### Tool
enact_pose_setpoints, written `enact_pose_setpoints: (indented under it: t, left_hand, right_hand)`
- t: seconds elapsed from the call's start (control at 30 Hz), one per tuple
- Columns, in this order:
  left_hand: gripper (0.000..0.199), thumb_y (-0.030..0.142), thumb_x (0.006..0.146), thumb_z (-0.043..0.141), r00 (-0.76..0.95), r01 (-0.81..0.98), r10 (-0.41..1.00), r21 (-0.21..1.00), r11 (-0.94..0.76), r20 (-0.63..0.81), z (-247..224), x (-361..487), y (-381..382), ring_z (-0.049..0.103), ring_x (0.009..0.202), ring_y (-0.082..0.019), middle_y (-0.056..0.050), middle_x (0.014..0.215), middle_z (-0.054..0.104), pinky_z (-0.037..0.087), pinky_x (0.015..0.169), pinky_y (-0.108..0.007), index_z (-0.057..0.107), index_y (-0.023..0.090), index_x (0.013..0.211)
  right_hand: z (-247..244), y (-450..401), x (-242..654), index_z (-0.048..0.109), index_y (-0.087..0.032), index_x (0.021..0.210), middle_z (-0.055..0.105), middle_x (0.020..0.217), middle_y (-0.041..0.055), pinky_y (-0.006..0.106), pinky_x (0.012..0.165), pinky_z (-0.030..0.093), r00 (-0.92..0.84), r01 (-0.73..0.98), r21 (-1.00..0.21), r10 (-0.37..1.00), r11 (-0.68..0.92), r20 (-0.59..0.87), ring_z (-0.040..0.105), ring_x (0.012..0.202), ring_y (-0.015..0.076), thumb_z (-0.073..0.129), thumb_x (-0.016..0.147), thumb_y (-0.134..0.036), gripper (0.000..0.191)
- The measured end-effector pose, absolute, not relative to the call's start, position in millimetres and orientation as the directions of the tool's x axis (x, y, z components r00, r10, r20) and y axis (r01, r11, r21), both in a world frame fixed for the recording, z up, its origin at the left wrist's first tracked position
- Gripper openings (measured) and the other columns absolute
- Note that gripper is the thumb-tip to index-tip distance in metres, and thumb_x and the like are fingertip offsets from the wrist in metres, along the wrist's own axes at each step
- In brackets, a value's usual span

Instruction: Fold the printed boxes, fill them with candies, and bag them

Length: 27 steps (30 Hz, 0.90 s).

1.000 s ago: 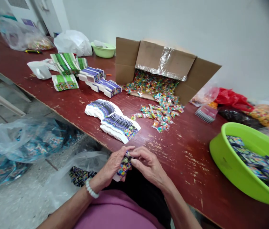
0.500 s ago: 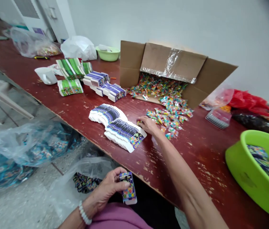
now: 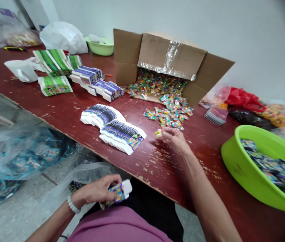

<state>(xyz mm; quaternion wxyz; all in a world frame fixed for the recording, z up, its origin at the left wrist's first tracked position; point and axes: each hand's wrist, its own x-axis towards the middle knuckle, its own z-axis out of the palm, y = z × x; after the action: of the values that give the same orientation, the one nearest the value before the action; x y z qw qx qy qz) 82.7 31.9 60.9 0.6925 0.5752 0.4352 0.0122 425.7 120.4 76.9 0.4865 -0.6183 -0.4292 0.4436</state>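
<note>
Over my lap, my left hand [image 3: 103, 190] is closed around a small printed cardboard box [image 3: 119, 193], whose white end flap stands out to the right. My right hand [image 3: 174, 137] is above the table with thumb and fingers pinched on a wrapped candy [image 3: 158, 133] in a clear wrapper. Just left of that hand lies a fanned row of flat purple cartons [image 3: 122, 132]. Behind it, loose wrapped candies [image 3: 169, 109] spill from an open cardboard carton [image 3: 172, 57] lying on its side.
A green basin [image 3: 235, 164] with filled packets stands at the right. Banded purple carton stacks [image 3: 89, 75], green carton stacks [image 3: 54, 62] and a white mug [image 3: 22, 71] sit at the left. Plastic bags of blue packets [image 3: 38, 158] lie below the table edge.
My right hand has drawn back from beside the fanned cartons, pinching a candy. My left hand has tipped the box sideways, its flap end now toward the right. The view has shifted right.
</note>
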Motion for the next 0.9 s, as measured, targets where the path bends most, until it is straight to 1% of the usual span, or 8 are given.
enact_pose_setpoints:
  t: [0.13,0.23,0.43,0.57,0.63,0.7,0.8,0.9]
  left_hand:
    - [0.024,0.029,0.077,0.063,0.64,0.224,0.546,0.81,0.542,-0.541,77.6,106.6,24.8,0.062,0.073,-0.016,-0.002,0.089,0.066,0.045,0.058,-0.023,0.057,0.021,0.099]
    - [0.032,0.033,0.084,0.065,0.667,0.092,0.573,0.816,0.571,-0.476,89.7,119.2,13.7,0.066,0.077,-0.017,-0.006,0.099,0.068,0.049,0.065,-0.025,0.057,0.021,0.111]
    - [0.038,0.036,0.085,0.07,0.693,-0.036,0.612,0.829,0.558,-0.381,102.5,133.1,-1.5,0.065,0.07,-0.014,-0.007,0.104,0.068,0.051,0.066,-0.026,0.056,0.02,0.117]
    - [0.031,0.033,0.083,0.072,0.68,-0.081,0.659,0.86,0.504,-0.322,105.1,138.8,-3.4,0.06,0.075,-0.013,-0.002,0.096,0.064,0.052,0.067,-0.025,0.059,0.02,0.109]
    - [0.029,0.03,0.082,0.071,0.648,-0.119,0.689,0.851,0.512,-0.324,104.6,141.2,-3.6,0.059,0.071,-0.012,-0.001,0.093,0.063,0.052,0.065,-0.024,0.061,0.021,0.108]
    - [0.028,0.035,0.084,0.068,0.599,-0.176,0.716,0.813,0.555,-0.359,103.2,143.2,-3.6,0.06,0.067,-0.013,-0.002,0.091,0.066,0.051,0.061,-0.026,0.062,0.02,0.107]
    - [0.042,0.053,0.089,0.056,0.532,-0.238,0.732,0.755,0.611,-0.425,101.0,145.2,-4.1,0.061,0.062,-0.016,-0.006,0.083,0.068,0.051,0.057,-0.028,0.067,0.014,0.101]
    - [0.046,0.057,0.086,0.06,0.464,-0.25,0.771,0.771,0.586,-0.436,100.6,146.7,-6.2,0.06,0.061,-0.017,-0.006,0.077,0.068,0.05,0.052,-0.027,0.069,0.013,0.095]
  right_hand:
    - [100.5,69.4,408.8,0.068,-0.018,0.088,0.071,0.076,0.0015,0.023,0.052,0.051,0.198,-0.24,-0.946,0.943,-0.218,-0.268,0.065,0.059,0.0125,0.093,0.053,-0.038,0.048]
    - [106.2,35.0,384.3,0.069,-0.018,0.088,0.071,0.073,-0.0001,0.021,0.051,0.048,0.117,-0.305,-0.911,0.939,-0.277,-0.324,0.06,0.055,0.0097,0.092,0.058,-0.035,0.042]
    - [94.4,-11.7,344.0,0.071,-0.019,0.083,0.073,0.076,0.0028,0.027,0.059,0.049,-0.001,-0.075,-0.978,0.981,-0.195,-0.196,0.064,0.063,0.0148,0.083,0.074,-0.038,0.024]
    - [103.4,-23.2,336.4,0.077,-0.025,0.09,0.071,0.087,0.005,0.034,0.075,0.051,-0.143,0.276,-0.956,0.988,0.097,0.059,0.063,0.083,0.0202,0.07,0.087,-0.035,0.012]
    - [109.1,-24.1,335.7,0.079,-0.028,0.091,0.066,0.097,0.0065,0.035,0.082,0.051,-0.203,0.314,-0.928,0.969,0.198,0.139,0.061,0.094,0.0216,0.065,0.091,-0.035,0.016]
    - [110.0,-23.5,334.2,0.077,-0.027,0.094,0.062,0.101,0.0065,0.033,0.079,0.051,-0.138,0.235,-0.963,0.986,0.129,0.098,0.06,0.093,0.0205,0.062,0.092,-0.04,0.02]
    - [102.6,-23.4,326.9,0.069,-0.025,0.109,0.063,0.092,0.0029,0.029,0.07,0.051,-0.001,-0.011,-0.995,0.995,-0.096,-0.096,0.059,0.078,0.0165,0.071,0.085,-0.045,0.031]
    - [93.9,-25.5,314.2,0.063,-0.024,0.117,0.065,0.093,0.0018,0.026,0.065,0.05,-0.069,-0.134,-0.973,0.981,-0.188,-0.18,0.058,0.072,0.0142,0.075,0.081,-0.045,0.043]
